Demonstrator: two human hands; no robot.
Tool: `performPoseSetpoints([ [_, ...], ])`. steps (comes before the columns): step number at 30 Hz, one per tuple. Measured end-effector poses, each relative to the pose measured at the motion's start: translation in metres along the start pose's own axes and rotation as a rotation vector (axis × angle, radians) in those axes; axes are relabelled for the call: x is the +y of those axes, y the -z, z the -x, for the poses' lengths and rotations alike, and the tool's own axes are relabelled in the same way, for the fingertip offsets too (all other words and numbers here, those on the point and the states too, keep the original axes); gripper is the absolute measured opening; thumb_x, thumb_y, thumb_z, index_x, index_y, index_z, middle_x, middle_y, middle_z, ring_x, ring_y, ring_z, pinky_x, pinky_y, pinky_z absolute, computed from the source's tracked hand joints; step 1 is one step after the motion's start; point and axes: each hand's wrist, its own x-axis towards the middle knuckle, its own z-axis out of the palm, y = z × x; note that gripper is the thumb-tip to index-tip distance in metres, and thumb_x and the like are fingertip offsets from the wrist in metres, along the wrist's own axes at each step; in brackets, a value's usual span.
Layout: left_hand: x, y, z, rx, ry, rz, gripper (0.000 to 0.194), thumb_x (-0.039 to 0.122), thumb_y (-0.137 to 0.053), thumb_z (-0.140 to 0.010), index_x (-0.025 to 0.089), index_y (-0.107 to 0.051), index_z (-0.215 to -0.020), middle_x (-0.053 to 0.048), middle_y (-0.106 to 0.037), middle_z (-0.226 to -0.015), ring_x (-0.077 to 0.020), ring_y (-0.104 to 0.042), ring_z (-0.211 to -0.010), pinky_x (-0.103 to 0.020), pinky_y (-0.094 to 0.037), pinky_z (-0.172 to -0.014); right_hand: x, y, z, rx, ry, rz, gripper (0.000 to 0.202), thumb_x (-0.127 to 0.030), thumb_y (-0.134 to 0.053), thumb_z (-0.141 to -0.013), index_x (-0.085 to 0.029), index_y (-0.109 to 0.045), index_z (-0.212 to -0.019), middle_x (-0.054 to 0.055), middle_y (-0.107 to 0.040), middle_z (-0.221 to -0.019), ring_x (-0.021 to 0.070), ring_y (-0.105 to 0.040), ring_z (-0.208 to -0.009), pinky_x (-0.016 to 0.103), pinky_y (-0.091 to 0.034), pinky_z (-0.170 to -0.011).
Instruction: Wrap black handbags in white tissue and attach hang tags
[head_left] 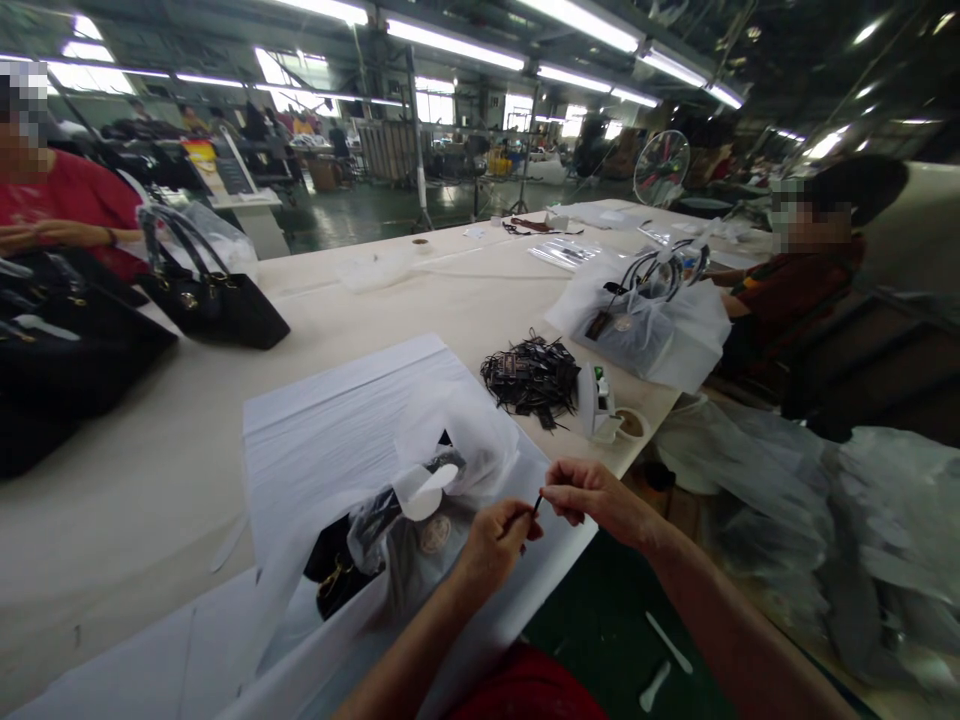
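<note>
My left hand [504, 542] and my right hand [589, 492] meet over the near edge of the table, both closed in a pinch. Between them runs a thin black strap [537, 503], gripped at its two ends; whether a tag hangs from it is hidden by my fingers. Left of my hands lies a black handbag [339, 570], partly wrapped in white tissue paper [472, 440], with clear plastic around its handles. A round emblem [434, 534] shows faintly through the wrapping. Beyond my hands is a heap of dark tags with straps [531, 378].
White paper sheets [300, 430] lie under the bag. A white tape dispenser [596, 400] and a tape roll [632, 423] stand near the right edge. Black handbags [214, 305] sit at left by a person in red. Another person sits at right behind a wrapped bag [637, 330].
</note>
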Motion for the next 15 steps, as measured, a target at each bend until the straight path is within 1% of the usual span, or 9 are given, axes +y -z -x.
performPoseSetpoints([
  [3, -0.007, 0.001, 0.001, -0.007, -0.017, -0.026, 0.025, 0.034, -0.047, -0.078, 0.014, -0.063, -0.08, -0.005, -0.066, -0.069, -0.0126, -0.056, -0.058, -0.023, -0.041, -0.053, 0.001, -0.002, 0.0, 0.007, 0.0, -0.003, 0.035, -0.047, -0.068, -0.065, -0.016, -0.053, -0.067, -0.005, -0.054, -0.051, 0.0048, -0.042, -0.041, 0.019, -0.03, -0.04],
  [7, -0.009, 0.002, 0.006, -0.027, -0.037, -0.011, 0.028, 0.037, -0.044, -0.082, 0.015, -0.061, -0.081, -0.004, -0.065, -0.069, -0.0113, -0.054, -0.056, -0.023, -0.041, -0.052, 0.006, -0.004, 0.0, 0.014, -0.01, -0.006, 0.033, -0.045, -0.067, -0.066, -0.016, -0.053, -0.068, -0.005, -0.054, -0.052, 0.0051, -0.043, -0.041, 0.019, -0.029, -0.04],
  [15, -0.009, 0.001, 0.014, -0.042, -0.081, 0.004, 0.022, 0.035, -0.05, -0.079, 0.015, -0.059, -0.083, -0.004, -0.064, -0.069, -0.0126, -0.057, -0.06, -0.022, -0.044, -0.053, 0.012, -0.008, 0.005, 0.017, -0.019, -0.024, 0.028, -0.042, -0.064, -0.069, -0.016, -0.052, -0.068, -0.005, -0.053, -0.052, 0.006, -0.043, -0.043, 0.02, -0.031, -0.043],
])
